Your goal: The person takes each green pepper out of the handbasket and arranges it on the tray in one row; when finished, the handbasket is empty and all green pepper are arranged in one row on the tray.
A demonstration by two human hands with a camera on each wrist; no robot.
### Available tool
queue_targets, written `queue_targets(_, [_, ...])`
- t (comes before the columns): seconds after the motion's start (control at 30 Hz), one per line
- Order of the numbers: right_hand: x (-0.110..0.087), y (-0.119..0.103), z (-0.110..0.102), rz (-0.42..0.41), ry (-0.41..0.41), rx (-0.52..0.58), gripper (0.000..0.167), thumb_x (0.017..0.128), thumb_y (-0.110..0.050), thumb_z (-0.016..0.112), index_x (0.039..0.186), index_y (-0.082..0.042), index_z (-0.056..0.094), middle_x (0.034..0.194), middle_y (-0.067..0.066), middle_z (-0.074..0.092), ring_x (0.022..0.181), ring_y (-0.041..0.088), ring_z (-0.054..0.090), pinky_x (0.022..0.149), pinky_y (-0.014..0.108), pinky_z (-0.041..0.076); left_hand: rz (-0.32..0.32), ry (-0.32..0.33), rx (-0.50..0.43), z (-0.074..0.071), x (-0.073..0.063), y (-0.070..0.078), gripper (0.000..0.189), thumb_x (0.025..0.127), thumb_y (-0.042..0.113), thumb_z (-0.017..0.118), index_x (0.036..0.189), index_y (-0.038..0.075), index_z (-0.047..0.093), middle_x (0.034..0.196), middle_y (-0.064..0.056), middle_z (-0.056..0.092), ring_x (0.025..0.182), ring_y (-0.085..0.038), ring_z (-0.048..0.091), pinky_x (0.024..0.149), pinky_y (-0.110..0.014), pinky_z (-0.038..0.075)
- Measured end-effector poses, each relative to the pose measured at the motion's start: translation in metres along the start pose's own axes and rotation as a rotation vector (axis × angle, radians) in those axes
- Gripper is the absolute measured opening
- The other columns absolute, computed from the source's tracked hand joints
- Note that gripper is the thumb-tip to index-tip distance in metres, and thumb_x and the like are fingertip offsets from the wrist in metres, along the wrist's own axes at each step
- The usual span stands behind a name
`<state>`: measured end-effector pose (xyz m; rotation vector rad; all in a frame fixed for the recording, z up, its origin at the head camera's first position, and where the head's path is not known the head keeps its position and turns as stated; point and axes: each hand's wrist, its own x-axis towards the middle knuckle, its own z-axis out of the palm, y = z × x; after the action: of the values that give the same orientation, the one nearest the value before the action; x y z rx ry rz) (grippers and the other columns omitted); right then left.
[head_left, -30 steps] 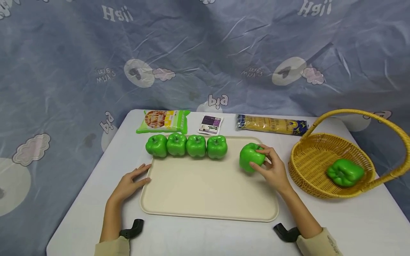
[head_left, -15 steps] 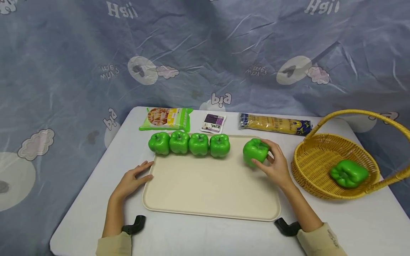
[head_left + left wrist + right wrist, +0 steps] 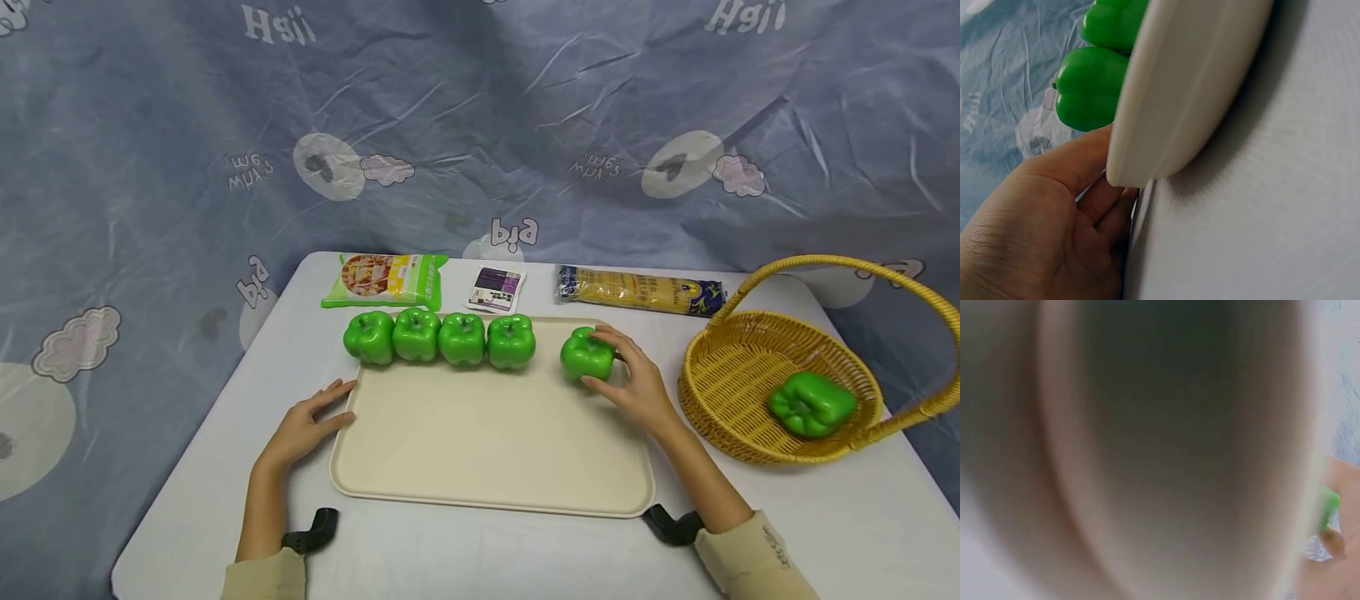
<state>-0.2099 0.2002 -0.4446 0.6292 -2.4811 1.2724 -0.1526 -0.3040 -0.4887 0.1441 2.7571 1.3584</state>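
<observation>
In the head view, my right hand (image 3: 636, 385) grips a green bell pepper (image 3: 587, 354) between thumb and fingers, at the back right part of the beige tray (image 3: 487, 442). A row of several green bell peppers (image 3: 462, 340) lines the tray's back left side, stems up. My left hand (image 3: 306, 427) lies at the tray's left edge with its fingertips touching the rim. The left wrist view has the left hand (image 3: 1054, 219) beside the tray wall (image 3: 1172, 94), some fingertips hidden behind it. A blurred pale shape fills most of the right wrist view; a bit of green pepper (image 3: 1329, 507) shows at its right.
A yellow wicker basket (image 3: 708, 417) with a tall handle stands right of the tray, one green pepper (image 3: 812, 404) lying inside. Behind the tray lie a green food bag (image 3: 386, 281), a small purple-and-white packet (image 3: 497, 289) and a long noodle packet (image 3: 637, 290).
My right hand has brought the pepper slightly back and lower over the tray, and the pepper looks more upright. The left hand stays at the tray edge. The head view has shifted a little.
</observation>
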Motion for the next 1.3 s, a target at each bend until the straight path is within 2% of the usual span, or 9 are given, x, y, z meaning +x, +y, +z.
queue_targets(0.2, [-0.001,-0.006,-0.007,0.046,-0.07,0.052,0.067,0.072,-0.003,0.078,0.131,-0.005,0.047,0.142,0.016,0.037,0.128,0.036,0.036,0.093,0.049,0.041,-0.008,0.0,0.006,-0.001,-0.001,0.0,0.057,0.081,0.038,0.069,0.133,0.022,0.053,0.144,-0.013,0.034,0.135,-0.037,0.022,0.106,-0.058,0.016])
queue_targets(0.37, [0.003,-0.031,-0.017,0.005,-0.129,0.05,0.063,0.072,0.009,0.074,0.127,0.007,0.045,0.135,0.027,0.039,0.12,0.048,0.039,0.086,0.052,0.044,-0.017,0.004,0.009,-0.002,-0.001,-0.001,0.057,0.081,0.04,0.07,0.133,0.023,0.053,0.145,-0.012,0.035,0.135,-0.037,0.022,0.106,-0.058,0.016])
queue_targets(0.43, [0.005,-0.033,-0.018,-0.016,-0.146,0.04,0.062,0.072,0.009,0.073,0.127,0.007,0.044,0.132,0.028,0.041,0.117,0.049,0.041,0.084,0.053,0.045,-0.017,0.003,0.01,-0.003,-0.001,-0.002,0.058,0.081,0.04,0.069,0.133,0.023,0.052,0.145,-0.012,0.034,0.135,-0.037,0.021,0.106,-0.058,0.016])
queue_targets(0.67, [0.016,-0.005,-0.007,0.015,-0.211,0.053,0.067,0.077,-0.006,0.074,0.135,-0.005,0.041,0.136,0.019,0.04,0.122,0.04,0.041,0.086,0.041,0.047,-0.014,0.012,0.011,-0.004,-0.004,-0.003,0.058,0.081,0.039,0.069,0.133,0.021,0.052,0.144,-0.014,0.034,0.134,-0.037,0.023,0.105,-0.059,0.017])
queue_targets(0.73, [0.018,-0.001,-0.002,0.025,-0.222,0.056,0.069,0.077,-0.01,0.074,0.137,-0.005,0.039,0.138,0.018,0.038,0.123,0.041,0.04,0.085,0.039,0.048,-0.011,0.013,0.012,-0.005,-0.005,-0.003,0.058,0.081,0.039,0.069,0.133,0.021,0.052,0.144,-0.014,0.035,0.134,-0.037,0.024,0.105,-0.059,0.017])
queue_targets(1.0, [0.026,-0.002,0.006,0.094,-0.249,0.052,0.081,0.077,-0.009,0.075,0.142,0.0,0.027,0.144,0.019,0.028,0.125,0.042,0.037,0.085,0.039,0.049,0.002,0.003,-0.007,-0.002,-0.003,-0.001,0.057,0.081,0.037,0.069,0.133,0.021,0.052,0.144,-0.013,0.034,0.135,-0.035,0.024,0.106,-0.057,0.018])
queue_targets(1.17, [0.03,-0.002,0.009,0.088,-0.258,0.045,0.081,0.076,-0.007,0.075,0.142,0.002,0.028,0.141,0.02,0.029,0.125,0.041,0.037,0.086,0.035,0.048,0.005,0.003,-0.01,0.0,-0.002,-0.001,0.056,0.081,0.037,0.07,0.133,0.021,0.052,0.144,-0.013,0.035,0.135,-0.035,0.024,0.106,-0.056,0.017])
queue_targets(1.3, [0.031,-0.001,0.009,0.089,-0.268,0.054,0.081,0.077,-0.007,0.074,0.143,0.001,0.027,0.142,0.023,0.029,0.127,0.042,0.034,0.089,0.038,0.046,0.007,0.002,-0.008,0.001,-0.001,-0.002,0.056,0.081,0.038,0.069,0.133,0.023,0.052,0.145,-0.012,0.035,0.135,-0.034,0.023,0.107,-0.056,0.017])
